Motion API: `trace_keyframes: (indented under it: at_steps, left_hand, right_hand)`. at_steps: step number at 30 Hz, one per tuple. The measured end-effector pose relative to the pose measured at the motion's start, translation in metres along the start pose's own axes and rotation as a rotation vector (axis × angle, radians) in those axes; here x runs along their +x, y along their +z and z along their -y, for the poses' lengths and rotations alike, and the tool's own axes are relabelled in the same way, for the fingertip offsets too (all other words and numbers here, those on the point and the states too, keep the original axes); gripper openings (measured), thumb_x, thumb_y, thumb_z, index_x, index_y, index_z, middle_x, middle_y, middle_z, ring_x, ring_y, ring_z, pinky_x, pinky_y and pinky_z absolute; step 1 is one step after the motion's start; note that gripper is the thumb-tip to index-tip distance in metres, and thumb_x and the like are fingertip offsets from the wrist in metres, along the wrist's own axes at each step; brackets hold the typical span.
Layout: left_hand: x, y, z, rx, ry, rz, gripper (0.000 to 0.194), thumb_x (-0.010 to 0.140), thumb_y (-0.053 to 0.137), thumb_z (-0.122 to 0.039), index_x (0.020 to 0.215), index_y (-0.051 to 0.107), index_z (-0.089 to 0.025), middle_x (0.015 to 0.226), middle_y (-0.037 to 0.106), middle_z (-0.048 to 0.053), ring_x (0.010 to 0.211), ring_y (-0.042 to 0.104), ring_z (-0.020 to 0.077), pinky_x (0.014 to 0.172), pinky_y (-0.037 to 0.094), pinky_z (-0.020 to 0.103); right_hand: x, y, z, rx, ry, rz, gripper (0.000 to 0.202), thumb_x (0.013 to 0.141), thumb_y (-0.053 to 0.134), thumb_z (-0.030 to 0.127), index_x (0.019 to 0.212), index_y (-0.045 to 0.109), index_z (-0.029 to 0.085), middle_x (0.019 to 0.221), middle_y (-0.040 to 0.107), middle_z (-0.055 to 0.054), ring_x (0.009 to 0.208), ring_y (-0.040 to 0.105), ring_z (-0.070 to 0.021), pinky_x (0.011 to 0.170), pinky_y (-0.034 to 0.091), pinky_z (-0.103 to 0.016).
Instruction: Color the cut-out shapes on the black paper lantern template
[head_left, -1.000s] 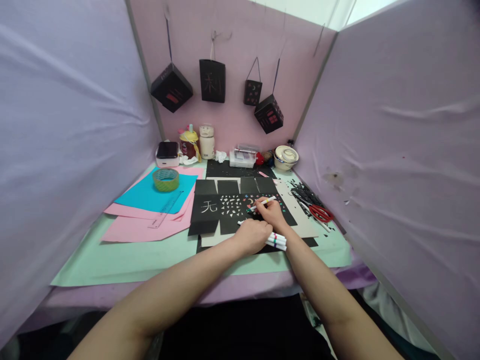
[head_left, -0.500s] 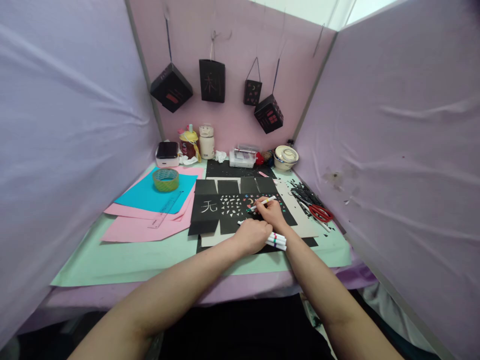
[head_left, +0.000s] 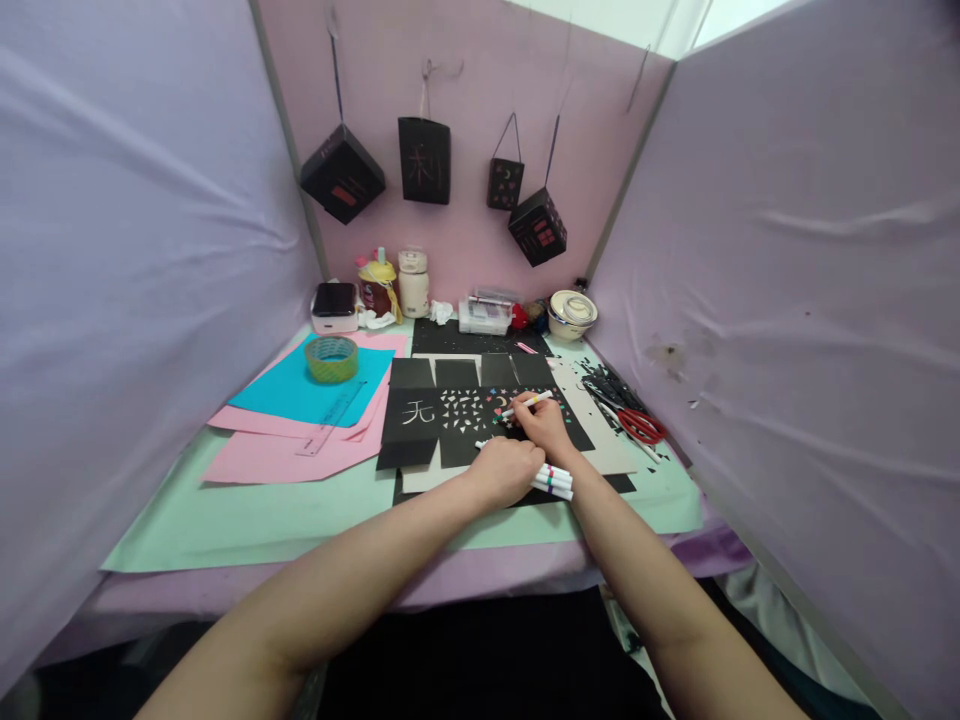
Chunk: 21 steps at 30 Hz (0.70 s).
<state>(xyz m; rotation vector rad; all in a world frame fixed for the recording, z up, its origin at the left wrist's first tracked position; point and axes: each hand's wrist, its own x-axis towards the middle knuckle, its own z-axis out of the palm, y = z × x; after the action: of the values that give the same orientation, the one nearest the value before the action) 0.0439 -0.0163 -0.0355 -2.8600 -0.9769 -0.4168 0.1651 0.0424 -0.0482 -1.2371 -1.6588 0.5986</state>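
Note:
On the table lies a flat black card cut-out (head_left: 459,450) with flaps, a white character at its left and small cut shapes across its middle. My right hand (head_left: 544,424) pinches a white marker pen (head_left: 536,399) over the card's right part, among coloured stars and a moon. The pen's tip is too small to make out clearly. Closer to me, my left hand (head_left: 507,472) is closed around several white markers (head_left: 555,482) with coloured bands, resting at the card's lower edge. White board (head_left: 611,462) and more black paper show beneath.
Pink and blue sheets (head_left: 281,393) lie left, bearing a tape roll (head_left: 332,360) and a clear ruler (head_left: 330,420). Red-handled scissors (head_left: 641,427) and black scraps are at the right. A bottle (head_left: 413,285), plastic box (head_left: 486,316) and bowl (head_left: 571,318) stand behind. Black paper boxes (head_left: 343,177) hang above.
The marker in my right hand has shifted very slightly. My left hand and the card stay where they were.

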Motion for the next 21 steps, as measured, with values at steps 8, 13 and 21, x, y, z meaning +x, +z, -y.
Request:
trace_keyframes:
  at_steps: [8,13,21]
  left_hand:
    - [0.0003,-0.0006,-0.0002,-0.011,-0.006,0.007,0.011,0.079,0.047,-0.021,0.081,0.055,-0.014,0.076,0.061,0.007,0.067,0.060,0.0201,0.059,0.045,0.032]
    - [0.0000,-0.0011,-0.0001,-0.008,0.004,0.002,0.011,0.079,0.047,-0.021,0.081,0.055,-0.014,0.076,0.061,0.007,0.068,0.060,0.0209,0.059,0.046,0.033]
    - [0.0003,-0.0003,-0.0004,-0.006,-0.009,0.011,0.011,0.080,0.046,-0.020,0.081,0.055,-0.014,0.076,0.061,0.007,0.069,0.060,0.0203,0.060,0.045,0.032]
  right_hand:
    - [-0.0013,-0.0007,0.0009,0.005,0.000,0.013,0.019,0.074,0.045,0.028,0.069,0.059,0.018,0.057,0.059,0.001,0.053,0.052,-0.0124,0.051,0.040,-0.022]
    - [-0.0009,-0.0007,0.0006,0.011,-0.002,0.000,0.018,0.073,0.045,0.027,0.065,0.058,0.018,0.055,0.057,0.001,0.052,0.052,-0.0122,0.051,0.039,-0.022]
    - [-0.0006,0.0000,-0.0004,0.002,0.013,-0.004,0.019,0.073,0.044,0.028,0.067,0.058,0.018,0.055,0.058,0.001,0.051,0.051,-0.0121,0.049,0.038,-0.022]
